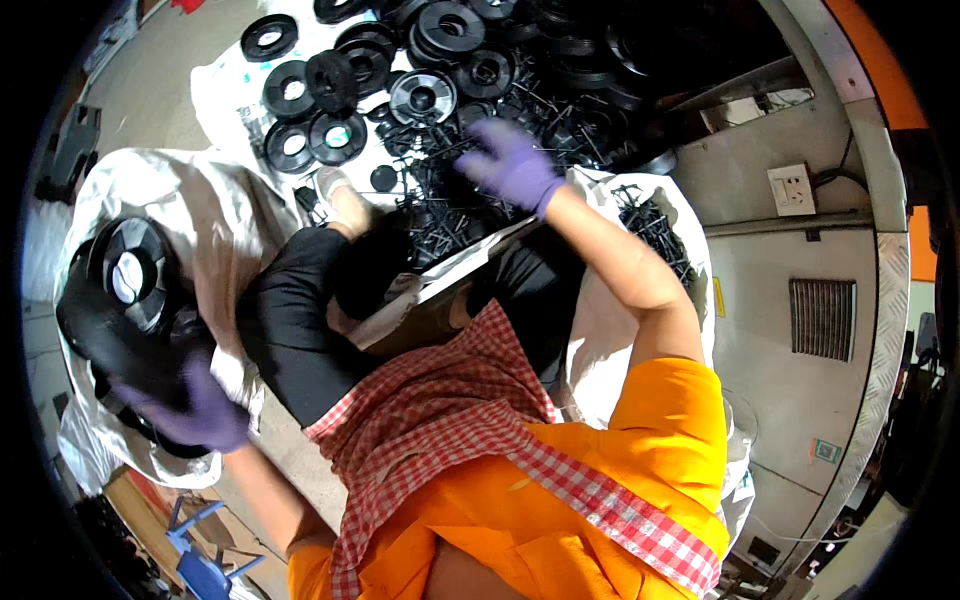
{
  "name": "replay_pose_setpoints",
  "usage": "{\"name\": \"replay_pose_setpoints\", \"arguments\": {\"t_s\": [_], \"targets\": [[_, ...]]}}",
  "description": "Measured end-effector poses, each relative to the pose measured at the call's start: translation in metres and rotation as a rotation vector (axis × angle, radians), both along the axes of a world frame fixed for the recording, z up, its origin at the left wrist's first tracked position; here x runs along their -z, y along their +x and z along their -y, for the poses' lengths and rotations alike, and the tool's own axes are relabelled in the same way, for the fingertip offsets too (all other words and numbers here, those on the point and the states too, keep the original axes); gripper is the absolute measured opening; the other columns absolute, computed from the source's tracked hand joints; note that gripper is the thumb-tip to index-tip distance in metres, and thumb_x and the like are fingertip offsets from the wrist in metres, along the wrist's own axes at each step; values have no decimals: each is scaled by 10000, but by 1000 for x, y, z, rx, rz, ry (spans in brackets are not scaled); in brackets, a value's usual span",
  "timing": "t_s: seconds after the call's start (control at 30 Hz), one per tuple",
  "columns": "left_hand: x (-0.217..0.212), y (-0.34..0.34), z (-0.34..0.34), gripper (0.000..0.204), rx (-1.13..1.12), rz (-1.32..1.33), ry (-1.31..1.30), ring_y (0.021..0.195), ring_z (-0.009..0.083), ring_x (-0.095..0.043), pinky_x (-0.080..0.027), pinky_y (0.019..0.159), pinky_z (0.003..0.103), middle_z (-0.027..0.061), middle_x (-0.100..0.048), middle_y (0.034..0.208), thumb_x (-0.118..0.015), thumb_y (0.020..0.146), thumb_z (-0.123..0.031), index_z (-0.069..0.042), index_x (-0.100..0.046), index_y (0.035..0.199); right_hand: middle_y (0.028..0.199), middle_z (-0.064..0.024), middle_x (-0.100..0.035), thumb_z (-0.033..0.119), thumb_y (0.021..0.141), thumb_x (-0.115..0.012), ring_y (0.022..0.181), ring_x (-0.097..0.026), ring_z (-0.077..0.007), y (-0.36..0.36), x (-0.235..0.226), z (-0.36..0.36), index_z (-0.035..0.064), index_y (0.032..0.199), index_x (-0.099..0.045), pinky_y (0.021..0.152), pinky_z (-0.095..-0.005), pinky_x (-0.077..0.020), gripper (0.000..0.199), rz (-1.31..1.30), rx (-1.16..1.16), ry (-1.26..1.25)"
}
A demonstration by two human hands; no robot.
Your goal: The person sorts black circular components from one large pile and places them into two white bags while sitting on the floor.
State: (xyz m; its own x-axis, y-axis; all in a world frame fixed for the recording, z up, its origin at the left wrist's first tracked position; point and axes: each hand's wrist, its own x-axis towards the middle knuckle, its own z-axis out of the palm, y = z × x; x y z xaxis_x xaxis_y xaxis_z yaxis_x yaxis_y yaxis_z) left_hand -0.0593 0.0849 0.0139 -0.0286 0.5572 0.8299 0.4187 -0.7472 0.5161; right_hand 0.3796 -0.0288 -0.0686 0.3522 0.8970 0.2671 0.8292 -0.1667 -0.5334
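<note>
Left grip (200, 412): blurred, beside the black reels (152, 285) in your left sack (205, 195); cannot tell if it holds one.
Right grip (515, 172): open, your fingers spread over the black sticks (440, 235); contact unclear.
Reels: in the left sack; others ahead of you, some on white sheeting (225, 95).
Right sack (598, 350): under your right arm, more sticks inside.

Thin black plastic pieces (435, 232) lie in a loose, tangled heap, their stick-like lengths pointing every way; more of the same show in the mouth of the right-hand sack (600, 350). Round black reels (290, 90) lie beyond and to the left of the heap, several overlapping, some with pale centres. In the left-hand sack (170, 170), one black reel (152, 262) sits tilted, its flanged face showing, above dark shapes too blurred to tell apart.
</note>
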Motion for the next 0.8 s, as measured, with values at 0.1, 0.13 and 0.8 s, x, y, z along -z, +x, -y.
{"name": "replay_pose_setpoints", "arguments": {"t_s": [0.1, 0.13, 0.8], "targets": [[-40, -30, -47, 720, -497, -563, -159, 1215, 292, -474, -365, 1017, 360, 204, -452, 1357, -714, 805, -271, 4, -367, 1374, 1113, -138, -571, 386, 672, -692, 1054, -515, -326, 129, 4, 53, 91, 1078, -593, 901, -443, -413, 511, 667, 574, 28], [-32, -65, -68, 707, -571, -689, -305, 1257, 293, -434, -333, 1043, 355, 198, -430, 1379, -693, 822, -295, -13, -363, 1380, 1173, -143, -544, 410, 648, -712, 1112, -499, -314, 149, -6, 62, 102, 1148, -553, 952, -431, -387, 608, 534, 813, -161], [141, 201, 48, 403, 1136, 659, -1398, 1087, 204, -544, -435, 951, 326, 101, -574, 1174, -567, 882, -54, -29, -476, 1274, 1104, -72, -616, 380, 908, -522, 876, -622, -185, -2, 2, 7, 76, 1203, -508, 736, -294, -540, 423, -2083, 196, -123]]}}
